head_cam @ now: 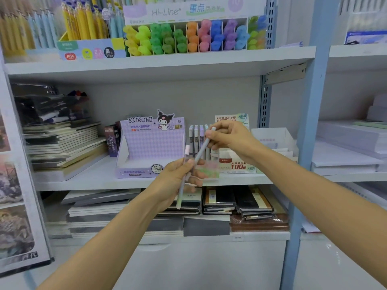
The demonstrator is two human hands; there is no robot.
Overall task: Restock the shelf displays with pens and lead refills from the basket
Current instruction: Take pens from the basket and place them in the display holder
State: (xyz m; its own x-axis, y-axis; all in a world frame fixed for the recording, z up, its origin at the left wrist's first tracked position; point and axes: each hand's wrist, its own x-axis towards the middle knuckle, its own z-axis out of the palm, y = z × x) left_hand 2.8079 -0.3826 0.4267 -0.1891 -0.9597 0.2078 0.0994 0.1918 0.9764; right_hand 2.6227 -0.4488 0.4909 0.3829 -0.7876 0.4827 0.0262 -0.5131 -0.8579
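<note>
The purple chequered Kuromi cardboard box (150,143) is seen unfilled; a pink-capped pen (187,150) is clamped in the curled left hand (178,178); a pale grey-blue pen (203,145) is pinched by the right hand (228,139) before the part-filled pen display (195,137); much restocking is judged left

White middle shelf (94,182) with stock
Notebook stack (62,147) at left, dark boxes (112,141) beside a purple Kuromi display box (152,143), then a lead refill display (236,164) and a white box (274,137) at right.
</note>
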